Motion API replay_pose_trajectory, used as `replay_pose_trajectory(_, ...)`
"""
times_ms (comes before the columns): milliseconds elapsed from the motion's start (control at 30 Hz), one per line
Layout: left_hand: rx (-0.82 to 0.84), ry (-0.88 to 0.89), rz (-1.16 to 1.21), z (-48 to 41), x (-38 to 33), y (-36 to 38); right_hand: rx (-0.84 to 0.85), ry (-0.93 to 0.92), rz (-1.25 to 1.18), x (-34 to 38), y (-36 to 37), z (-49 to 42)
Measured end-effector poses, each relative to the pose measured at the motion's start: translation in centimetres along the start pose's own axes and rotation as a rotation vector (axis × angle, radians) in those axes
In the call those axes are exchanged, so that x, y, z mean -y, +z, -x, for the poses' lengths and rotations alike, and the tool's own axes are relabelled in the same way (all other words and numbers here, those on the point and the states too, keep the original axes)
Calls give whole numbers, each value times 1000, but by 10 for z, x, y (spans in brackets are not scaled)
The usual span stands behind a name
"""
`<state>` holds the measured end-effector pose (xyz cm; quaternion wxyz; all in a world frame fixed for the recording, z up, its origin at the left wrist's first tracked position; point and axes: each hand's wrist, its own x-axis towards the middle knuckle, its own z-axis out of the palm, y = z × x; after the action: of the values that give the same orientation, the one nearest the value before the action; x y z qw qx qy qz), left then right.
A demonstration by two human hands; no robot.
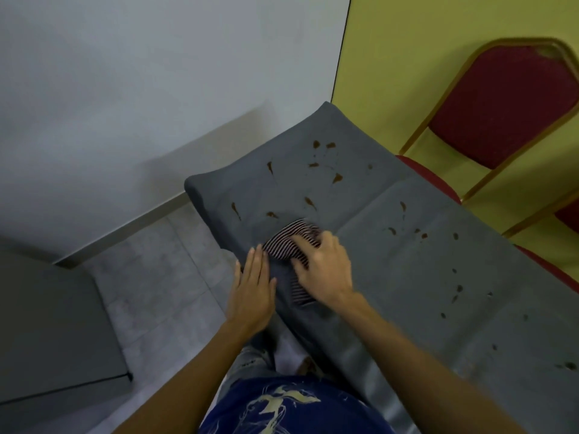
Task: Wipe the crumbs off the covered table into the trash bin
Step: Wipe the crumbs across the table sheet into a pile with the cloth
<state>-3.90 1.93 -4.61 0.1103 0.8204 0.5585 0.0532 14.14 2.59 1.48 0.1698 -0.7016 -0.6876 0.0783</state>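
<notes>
Head view
Striped cloth [289,242]: bunched on the grey table cover [423,277], near the table's near-left edge; long axis runs from near-right to far-left.
Right hand [322,270]: fingers curled, pressing down on the cloth.
Left hand [252,288]: flat, fingers together, at the table edge just beside the cloth.
Brown crumbs [316,166]: scattered far and right.
Open room: bare tiled floor [150,270] left of the edge; red chair [501,104] beyond the far side.

1. I can read no text, label, brand, number or sign anywhere in my view.
2. At the bottom centre of the frame, the blue shirt [294,408] carries a pale printed design, but I see only a pattern there, no letters.
</notes>
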Motion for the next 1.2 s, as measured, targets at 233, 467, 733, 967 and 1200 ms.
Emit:
replay_pose_trajectory(233, 15, -19, 21, -3, -4, -4, 35, 95, 11, -54, -1, -28)
replay_pose_trajectory(467, -109, -159, 84, -28, 40, -27, -48, 214, -61, -24, -5, -49)
replay_pose_trajectory(733, -10, -122, 46, -58, 88, -25, 104, -112, -90, 69, 42, -53)
replay_pose_trajectory(967, 24, -163, 133, -57, 82, -23, 41, 298, 17, -26, 16, -125)
replay_pose_trajectory(1200, 21, -151, 100, -55, 85, -16, 40, -28, -72, 72, 38, -98)
